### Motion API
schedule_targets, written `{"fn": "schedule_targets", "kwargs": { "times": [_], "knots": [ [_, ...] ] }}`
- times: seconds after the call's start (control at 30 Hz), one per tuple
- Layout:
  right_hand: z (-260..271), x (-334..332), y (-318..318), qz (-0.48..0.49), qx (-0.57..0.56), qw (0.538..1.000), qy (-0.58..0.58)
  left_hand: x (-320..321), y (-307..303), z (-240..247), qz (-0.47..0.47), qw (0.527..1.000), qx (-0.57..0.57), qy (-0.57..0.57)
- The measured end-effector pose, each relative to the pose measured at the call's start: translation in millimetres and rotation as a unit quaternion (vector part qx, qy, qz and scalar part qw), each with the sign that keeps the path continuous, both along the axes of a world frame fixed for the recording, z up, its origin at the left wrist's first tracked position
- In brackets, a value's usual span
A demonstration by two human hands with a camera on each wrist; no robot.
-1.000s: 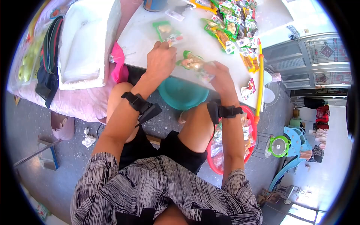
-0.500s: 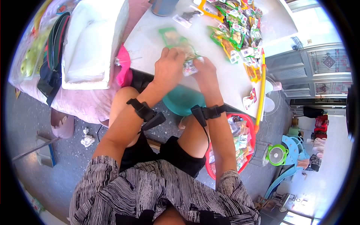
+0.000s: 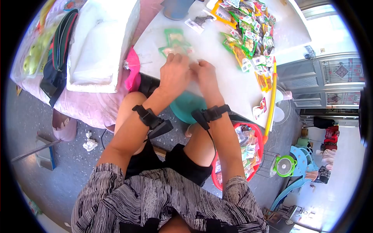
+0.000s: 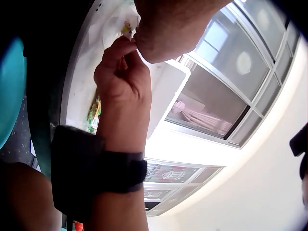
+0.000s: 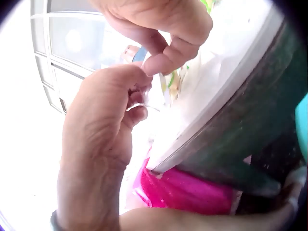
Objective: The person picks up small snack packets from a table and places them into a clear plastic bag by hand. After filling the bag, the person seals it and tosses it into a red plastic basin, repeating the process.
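Side by side at the white table's near edge, my left hand [image 3: 175, 77] and right hand [image 3: 204, 75] meet at the fingertips. In the left wrist view the right hand [image 4: 125, 74] pinches the edge of a small clear packet [image 4: 127, 30], close against the left hand [image 4: 171, 29]. The right wrist view shows thumbs and fingers of the left hand [image 5: 103, 106] and right hand [image 5: 166, 29] curled together on thin clear plastic; its contents are mostly hidden. Green-edged packets [image 3: 174, 37] lie just beyond the left hand, blurred.
A pile of snack packets [image 3: 248, 31] covers the table's far right, beside a yellow tube [image 3: 271, 101]. A blue container [image 3: 176, 9] stands at the back. A teal basin [image 3: 186, 106] and a red basket [image 3: 259, 136] of packets sit below; a white foam box [image 3: 95, 46] is left.
My right hand has moved left with the packet it held, up to my left hand. The fingertips, apart at first, now meet. The head view has shifted slightly.
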State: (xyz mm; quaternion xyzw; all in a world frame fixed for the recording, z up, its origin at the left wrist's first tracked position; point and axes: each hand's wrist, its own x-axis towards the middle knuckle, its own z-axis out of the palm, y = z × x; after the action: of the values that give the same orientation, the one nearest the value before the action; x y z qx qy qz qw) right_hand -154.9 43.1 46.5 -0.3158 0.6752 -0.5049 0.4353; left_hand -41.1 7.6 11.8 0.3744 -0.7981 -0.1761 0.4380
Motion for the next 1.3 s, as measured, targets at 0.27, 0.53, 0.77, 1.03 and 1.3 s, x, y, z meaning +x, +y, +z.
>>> {"fn": "schedule_targets", "kwargs": {
  "times": [0.27, 0.53, 0.77, 1.03, 1.3],
  "knots": [
    [-59, -14, -18, 0.102, -0.14, 0.984, 0.04, 1, 0, 1, 0.013, 0.999, 0.0, 0.029],
    [-55, 4, -24, 0.129, -0.244, 0.954, 0.121, -1, 2, 1, 0.011, 0.999, -0.006, 0.052],
    [-48, 19, -37, 0.058, -0.108, 0.926, -0.356, 3, -3, 0, 0.013, 0.999, -0.013, 0.05],
    [-63, 4, -39, 0.139, -0.169, 0.862, -0.457, 6, -7, 1, 0.0, 0.999, 0.022, 0.036],
    [13, -72, 21, 0.05, -0.009, 0.998, 0.025, 4, -7, 2, 0.011, 1.0, 0.025, -0.002]
  ]
}}
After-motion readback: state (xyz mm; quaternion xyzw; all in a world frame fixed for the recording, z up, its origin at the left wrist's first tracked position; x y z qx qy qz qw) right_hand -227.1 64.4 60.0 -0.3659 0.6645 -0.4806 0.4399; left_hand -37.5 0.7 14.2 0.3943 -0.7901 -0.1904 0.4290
